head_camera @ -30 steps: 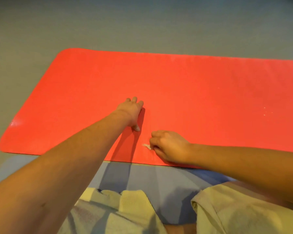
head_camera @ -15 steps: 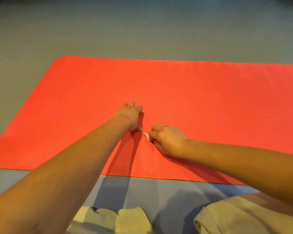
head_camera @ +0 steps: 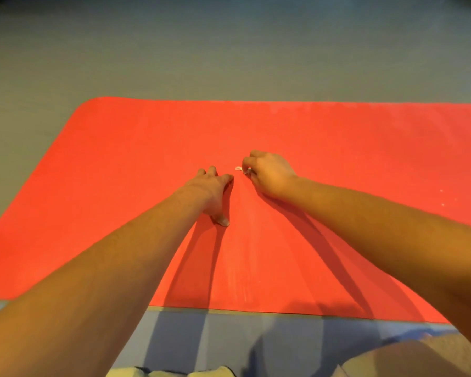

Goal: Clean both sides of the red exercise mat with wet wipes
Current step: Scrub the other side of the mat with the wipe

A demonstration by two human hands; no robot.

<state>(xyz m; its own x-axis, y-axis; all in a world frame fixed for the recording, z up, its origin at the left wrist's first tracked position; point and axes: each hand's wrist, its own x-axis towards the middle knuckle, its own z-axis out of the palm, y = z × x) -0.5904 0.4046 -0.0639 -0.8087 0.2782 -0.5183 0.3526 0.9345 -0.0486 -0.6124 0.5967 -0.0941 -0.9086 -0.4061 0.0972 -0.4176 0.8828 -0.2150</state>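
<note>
**Wiping under way on the upward face**

The red exercise mat (head_camera: 337, 137) lies unrolled and flat on a grey floor (head_camera: 229, 50). Its near long edge rests over a blue surface (head_camera: 229, 338) just in front of the person's knees. That puts the middle of the mat within reach of both outstretched arms.

The left hand (head_camera: 214, 193) is pressed flat on the mat, fingers straight and slightly spread, thumb pointing back toward the person. It likely serves as an anchor, taking the leaning weight and keeping the thin mat from creeping or wrinkling under the rubbing.

Just beside it and a little farther out, the right hand (head_camera: 269, 172) is curled tightly around a small wad of wet wipe (head_camera: 239, 168). Only a white tip shows past the knuckles. Bunching the wipe this way probably concentrates pressure on one spot.

Faint pale streaks (head_camera: 241, 281) run from the near edge toward the hands, possibly a damp track. A few white specks (head_camera: 442, 197) sit far to the right, well apart from both hands, so that stretch seems still to need wiping. Whether the underside has been cleaned cannot be told.
</note>
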